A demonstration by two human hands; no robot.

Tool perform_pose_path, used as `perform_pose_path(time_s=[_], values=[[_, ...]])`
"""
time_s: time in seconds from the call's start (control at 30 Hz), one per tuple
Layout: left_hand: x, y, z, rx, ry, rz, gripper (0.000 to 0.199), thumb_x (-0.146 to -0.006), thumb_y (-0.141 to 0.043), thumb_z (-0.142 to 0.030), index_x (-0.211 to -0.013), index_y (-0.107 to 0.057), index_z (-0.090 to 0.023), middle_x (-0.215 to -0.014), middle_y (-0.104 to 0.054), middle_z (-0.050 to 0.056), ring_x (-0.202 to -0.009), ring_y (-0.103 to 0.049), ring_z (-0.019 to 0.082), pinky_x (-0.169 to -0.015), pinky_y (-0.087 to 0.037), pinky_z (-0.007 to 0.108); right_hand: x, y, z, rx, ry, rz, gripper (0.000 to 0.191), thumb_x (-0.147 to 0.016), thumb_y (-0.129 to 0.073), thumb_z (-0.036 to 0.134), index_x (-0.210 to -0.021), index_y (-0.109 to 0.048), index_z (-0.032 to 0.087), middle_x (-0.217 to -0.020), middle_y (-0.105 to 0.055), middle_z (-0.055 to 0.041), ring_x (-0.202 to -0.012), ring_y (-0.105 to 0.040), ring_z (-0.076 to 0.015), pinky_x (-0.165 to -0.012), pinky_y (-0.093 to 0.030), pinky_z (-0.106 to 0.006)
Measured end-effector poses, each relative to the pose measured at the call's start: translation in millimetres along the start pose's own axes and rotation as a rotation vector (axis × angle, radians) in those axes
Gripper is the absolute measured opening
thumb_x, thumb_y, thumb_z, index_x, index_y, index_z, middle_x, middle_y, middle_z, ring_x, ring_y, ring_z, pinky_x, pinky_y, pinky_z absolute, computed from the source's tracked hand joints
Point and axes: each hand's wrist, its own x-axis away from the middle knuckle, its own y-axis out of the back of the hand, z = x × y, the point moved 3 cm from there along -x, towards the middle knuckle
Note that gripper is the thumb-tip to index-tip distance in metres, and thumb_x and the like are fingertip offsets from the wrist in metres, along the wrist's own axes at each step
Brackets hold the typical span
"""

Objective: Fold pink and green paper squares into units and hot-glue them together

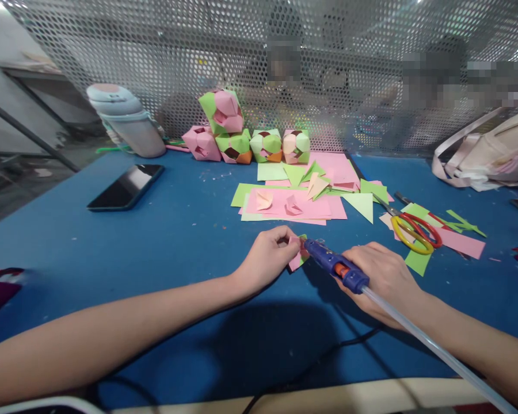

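Note:
Near the middle of the blue table, my left hand (268,255) pinches a small folded paper piece (297,260) in pink and green. My right hand (382,282) is wrapped round a blue hot glue gun (328,260). The gun's nozzle points left and meets the edge of the folded paper, or is very close to it; I cannot tell which. A long clear glue stick (418,333) sticks out of the gun's back end toward the lower right. Just beyond my hands lie stacked pink and green paper sheets (285,215) with folded pieces on top.
Several folded paper cubes (265,146) stand against the perforated metal screen (176,69). Red and yellow scissors (414,233) lie on paper scraps at the right. A phone (127,187) and a bottle (132,121) are at the left, a bag (492,146) far right. A black cable (319,359) runs along the front.

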Motion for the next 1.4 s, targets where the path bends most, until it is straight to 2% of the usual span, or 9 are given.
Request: perform_pose_path(time_s=[0.13, 0.5, 0.63, 0.7, 0.77, 0.87, 1.03, 1.27, 1.4], values=[[-0.7, 1.1, 0.8, -0.013, -0.031, -0.036, 0.017, -0.078, -0.058, -0.027, -0.066, -0.053, -0.016, -0.061, -0.055, -0.003, -0.057, -0.050, 0.010, -0.055, -0.039, 0.021, 0.1, 1.5, -0.8, 0.038, -0.050, 0.015, 0.008, -0.084, -0.057, 0.025, -0.085, -0.056, 0.017, -0.073, -0.064, -0.0018, -0.064, -0.054, -0.0176, -0.064, -0.036, -0.031], [-0.8, 2.9, 2.1, 0.028, -0.023, -0.056, 0.013, -0.078, -0.057, -0.022, -0.067, -0.053, -0.016, -0.060, -0.059, -0.001, -0.057, -0.053, 0.012, -0.057, -0.042, 0.022, -0.9, 5.9, -3.8, 0.003, -0.114, 0.043, 0.014, -0.087, -0.055, 0.031, -0.086, -0.058, 0.017, -0.075, -0.064, -0.0032, -0.064, -0.054, -0.0183, -0.063, -0.039, -0.031], [-0.2, 0.8, 3.7, 0.186, 0.013, -0.044, 0.015, -0.080, -0.057, -0.026, -0.070, -0.051, -0.016, -0.058, -0.062, 0.001, -0.055, -0.058, 0.014, -0.056, -0.045, 0.025, -1.0, 4.2, -15.2, -0.118, -0.336, 0.029, 0.026, -0.090, -0.050, 0.042, -0.090, -0.061, 0.018, -0.075, -0.066, -0.0034, -0.063, -0.057, -0.0186, -0.060, -0.042, -0.030], [1.4, -1.3, 4.8, 0.278, 0.051, -0.036, 0.015, -0.080, -0.058, -0.027, -0.073, -0.051, -0.016, -0.059, -0.064, 0.002, -0.057, -0.061, 0.016, -0.057, -0.046, 0.026, -2.5, -1.0, -23.4, -0.212, -0.459, 0.047, 0.030, -0.090, -0.049, 0.045, -0.099, -0.063, 0.020, -0.085, -0.069, -0.0034, -0.073, -0.062, -0.0202, -0.065, -0.047, -0.031], [3.9, -4.3, 5.2, 0.358, 0.081, -0.023, 0.014, -0.080, -0.059, -0.026, -0.074, -0.050, -0.016, -0.062, -0.065, 0.003, -0.059, -0.062, 0.017, -0.058, -0.047, 0.027, -5.7, -9.0, -30.3, -0.286, -0.502, 0.070, 0.033, -0.092, -0.046, 0.045, -0.109, -0.063, 0.022, -0.099, -0.069, -0.0027, -0.087, -0.064, -0.0221, -0.074, -0.049, -0.032], [8.8, -10.0, 4.4, 0.437, 0.094, 0.014, 0.014, -0.080, -0.060, -0.024, -0.074, -0.050, -0.016, -0.063, -0.066, 0.004, -0.060, -0.064, 0.018, -0.057, -0.047, 0.027, -10.4, -22.5, -37.2, -0.250, -0.472, 0.125, 0.036, -0.093, -0.043, 0.045, -0.109, -0.066, 0.022, -0.104, -0.069, -0.0033, -0.096, -0.063, -0.0252, -0.080, -0.049, -0.035], [16.6, -16.8, 3.5, 0.501, 0.131, 0.058, 0.020, -0.078, -0.065, -0.026, -0.072, -0.049, -0.015, -0.063, -0.065, 0.002, -0.059, -0.064, 0.018, -0.055, -0.046, 0.027, -11.6, -31.9, -40.6, -0.079, -0.393, 0.161, 0.037, -0.093, -0.043, 0.044, -0.106, -0.068, 0.019, -0.100, -0.069, -0.0076, -0.092, -0.063, -0.0268, -0.081, -0.047, -0.036], [19.6, -16.8, 3.3, 0.447, 0.141, 0.077, 0.028, -0.075, -0.071, -0.033, -0.070, -0.051, -0.015, -0.064, -0.063, 0.001, -0.062, -0.062, 0.016, -0.058, -0.043, 0.025, -9.2, -15.9, -38.7, -0.119, -0.374, 0.204, 0.040, -0.092, -0.045, 0.046, -0.113, -0.063, 0.018, -0.107, -0.067, -0.0091, -0.096, -0.063, -0.0250, -0.080, -0.047, -0.032], [20.5, -17.1, 2.2, 0.396, 0.153, 0.079, 0.028, -0.076, -0.070, -0.036, -0.069, -0.052, -0.015, -0.063, -0.063, 0.001, -0.061, -0.059, 0.013, -0.058, -0.042, 0.024, -9.8, -5.5, -38.6, -0.113, -0.360, 0.267, 0.040, -0.093, -0.042, 0.049, -0.114, -0.062, 0.021, -0.107, -0.067, -0.0085, -0.090, -0.064, -0.0238, -0.073, -0.047, -0.031]])
